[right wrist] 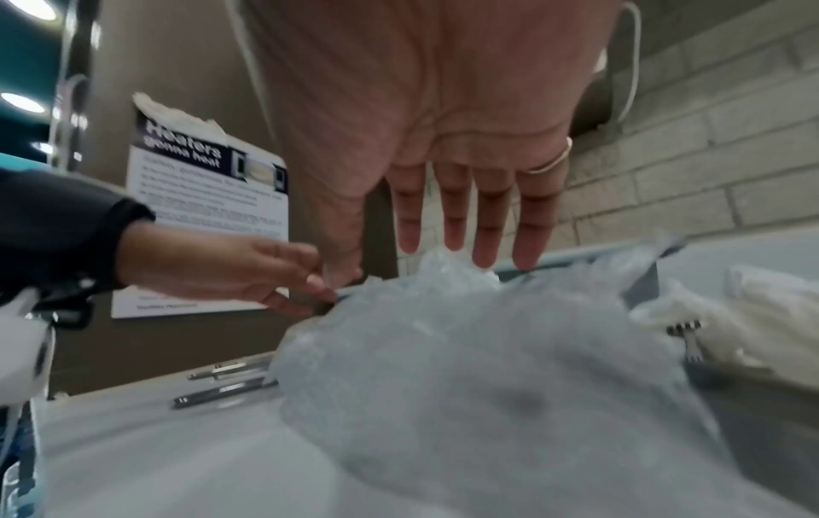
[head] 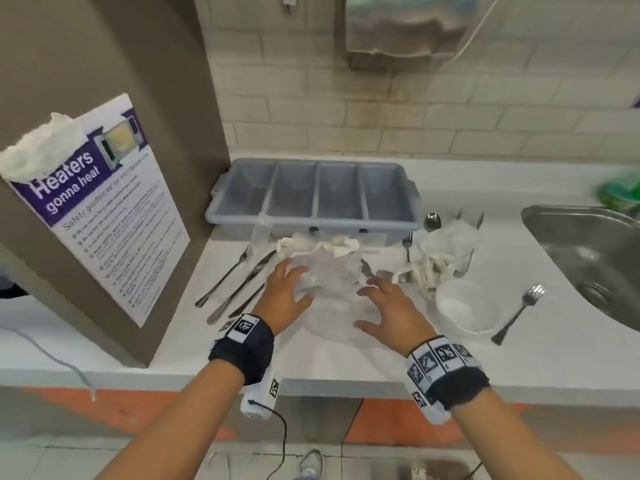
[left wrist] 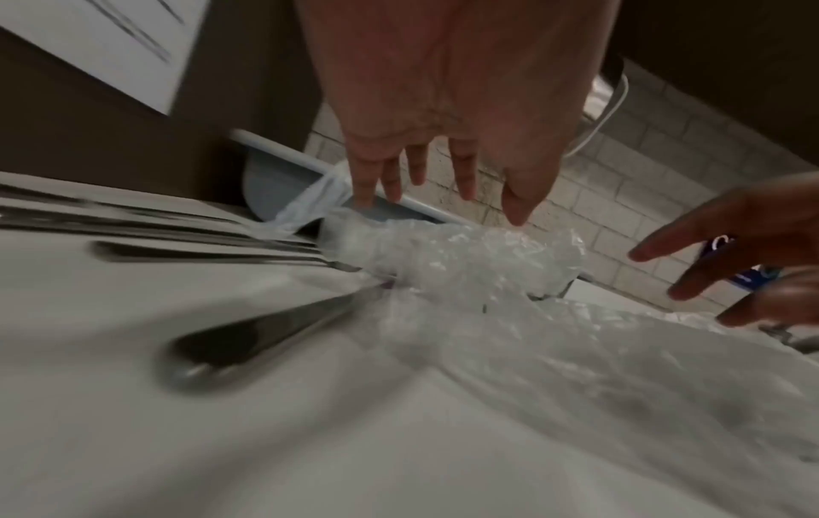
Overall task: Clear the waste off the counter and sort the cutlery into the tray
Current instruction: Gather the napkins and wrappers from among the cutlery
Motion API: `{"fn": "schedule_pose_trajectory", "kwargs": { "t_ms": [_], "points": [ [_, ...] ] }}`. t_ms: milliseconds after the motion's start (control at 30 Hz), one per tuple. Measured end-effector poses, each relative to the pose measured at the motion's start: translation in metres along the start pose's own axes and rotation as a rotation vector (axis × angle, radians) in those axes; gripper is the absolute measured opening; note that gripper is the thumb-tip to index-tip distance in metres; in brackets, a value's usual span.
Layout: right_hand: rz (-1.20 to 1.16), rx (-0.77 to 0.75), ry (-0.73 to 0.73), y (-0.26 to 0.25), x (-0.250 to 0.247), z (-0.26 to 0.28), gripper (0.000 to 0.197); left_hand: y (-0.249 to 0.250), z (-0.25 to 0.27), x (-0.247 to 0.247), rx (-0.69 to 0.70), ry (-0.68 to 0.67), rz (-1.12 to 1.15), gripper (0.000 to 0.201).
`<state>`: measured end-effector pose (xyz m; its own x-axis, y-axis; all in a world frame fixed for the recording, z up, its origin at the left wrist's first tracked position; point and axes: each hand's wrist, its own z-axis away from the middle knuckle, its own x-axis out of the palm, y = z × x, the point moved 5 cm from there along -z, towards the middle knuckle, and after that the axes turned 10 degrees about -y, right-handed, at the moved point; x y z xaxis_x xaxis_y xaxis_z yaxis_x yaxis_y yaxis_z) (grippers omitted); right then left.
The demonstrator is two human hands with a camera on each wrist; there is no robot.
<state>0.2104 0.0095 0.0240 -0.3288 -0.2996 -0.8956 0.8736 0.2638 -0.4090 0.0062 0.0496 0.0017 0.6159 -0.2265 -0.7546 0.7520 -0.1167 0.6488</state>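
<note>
Clear plastic waste bag (head: 329, 271) lies crumpled on the counter (head: 346, 355) before the grey cutlery tray (head: 311, 195) — left hand (head: 284, 289) and right hand (head: 391, 306) flank it, fingers spread, grasping nothing.

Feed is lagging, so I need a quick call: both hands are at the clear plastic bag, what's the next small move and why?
Probably close both hands on the clear plastic bag and lift it off. The left hand and right hand flank it with fingers spread, gripping nothing yet. The bag lies over cutlery on the counter, and the grey tray looks empty, so waste likely goes first.
</note>
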Motion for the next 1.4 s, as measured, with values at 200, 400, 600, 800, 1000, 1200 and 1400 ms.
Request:
{"fn": "schedule_pose_trajectory", "kwargs": {
  "t_ms": [200, 400, 600, 800, 1000, 1200, 1400],
  "points": [
    [0.096, 0.128, -0.194, 0.006, 0.048, -0.031, 0.073, 0.011, -0.065, 0.009, -0.079, -0.253, -0.130, 0.083],
    [0.062, 0.058, -0.170, -0.003, 0.058, -0.045, 0.049, 0.013, -0.110, 0.022, -0.025, -0.457, -0.305, 0.094],
    [-0.217, 0.171, 0.142, 0.012, 0.023, -0.020, 0.049, 0.005, -0.123, 0.016, 0.095, -0.417, -0.281, 0.070],
    [-0.568, 0.304, 0.629, 0.032, -0.059, 0.053, 0.042, -0.005, -0.124, -0.007, 0.136, -0.259, -0.103, 0.024],
    [-0.402, 0.642, 0.878, 0.093, -0.084, 0.084, 0.017, 0.008, -0.083, -0.037, 0.270, -0.086, 0.198, 0.037],
    [-0.273, 0.780, 0.189, 0.139, -0.013, 0.045, 0.066, -0.002, -0.037, -0.029, 0.217, -0.091, 0.337, 0.074],
    [-0.070, 0.687, 0.050, 0.147, -0.005, 0.034, 0.037, -0.003, -0.006, -0.009, 0.126, -0.123, 0.302, 0.073]
  ]
}}
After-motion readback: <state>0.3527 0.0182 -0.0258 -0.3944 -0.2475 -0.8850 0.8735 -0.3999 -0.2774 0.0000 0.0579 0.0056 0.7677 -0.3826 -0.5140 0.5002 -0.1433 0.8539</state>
